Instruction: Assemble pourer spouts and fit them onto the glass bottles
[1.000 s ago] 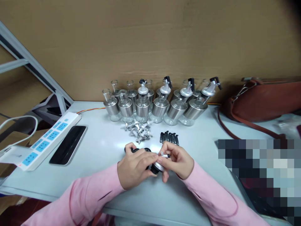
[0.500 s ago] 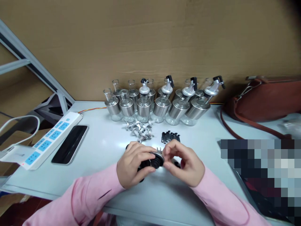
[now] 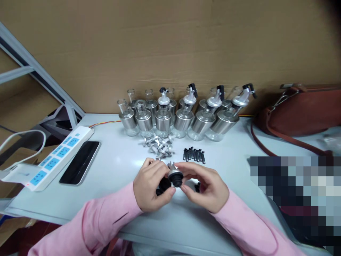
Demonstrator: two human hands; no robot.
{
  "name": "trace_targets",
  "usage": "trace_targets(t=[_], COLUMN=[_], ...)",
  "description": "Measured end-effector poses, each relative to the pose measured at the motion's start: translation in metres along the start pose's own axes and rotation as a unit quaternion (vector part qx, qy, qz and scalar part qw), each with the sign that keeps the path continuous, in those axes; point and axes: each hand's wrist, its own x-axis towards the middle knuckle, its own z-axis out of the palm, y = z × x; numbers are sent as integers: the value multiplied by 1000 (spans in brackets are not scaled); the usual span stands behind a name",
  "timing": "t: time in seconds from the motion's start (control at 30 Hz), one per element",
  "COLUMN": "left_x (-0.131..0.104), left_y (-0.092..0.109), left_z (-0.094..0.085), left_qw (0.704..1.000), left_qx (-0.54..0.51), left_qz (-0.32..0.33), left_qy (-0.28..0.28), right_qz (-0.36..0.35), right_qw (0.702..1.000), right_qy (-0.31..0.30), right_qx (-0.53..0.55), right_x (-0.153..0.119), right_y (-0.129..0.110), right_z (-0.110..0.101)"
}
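A bottle pourer (image 3: 176, 175), with a silver cap and a ribbed black stopper pointing down and toward me, is held between my hands. My right hand (image 3: 207, 183) grips it from the right, index finger by the silver top and thumb at the stopper. My left hand (image 3: 153, 185) is closed round its left side, thumb below the stopper. Black parts, partly hidden, lie beneath my left hand and behind my right fingers. Beyond are a pile of silver spout pieces (image 3: 160, 146) and a row of small black levers (image 3: 194, 155).
Several glass bottles with steel bands (image 3: 163, 120) stand at the back, some with pourers fitted. A phone (image 3: 80, 163) and a power strip (image 3: 60, 156) lie left. At right are a brown bag (image 3: 306, 113) and a dark, pixelated item (image 3: 295, 188).
The pourer has turned from sideways to more upright, its stopper now facing down. My right fingers have moved left onto it, and my left fingers have drawn back from its front.
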Motion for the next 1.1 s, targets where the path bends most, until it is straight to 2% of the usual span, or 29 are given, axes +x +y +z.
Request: trace_targets(t=[0.13, 0.6, 0.8, 1.1], left_x=[2, 2, 3, 3], left_y=[2, 2, 1, 4], left_z=[0, 1, 2, 3], left_qw=[1000, 999, 999, 998], left_qx=[19, 32, 46, 64], left_qz=[-6, -23, -16, 13], left_qy=[-9, -7, -20, -2], right_qz=[-20, 22, 17, 10], right_qw=[999, 999, 999, 995], right_qy=[-9, -32, -16, -18], right_qx=[-35, 3, -28, -101], right_x=[0, -5, -9, -9], right_y=[0, 2, 9, 2], right_z=[1, 6, 10, 12])
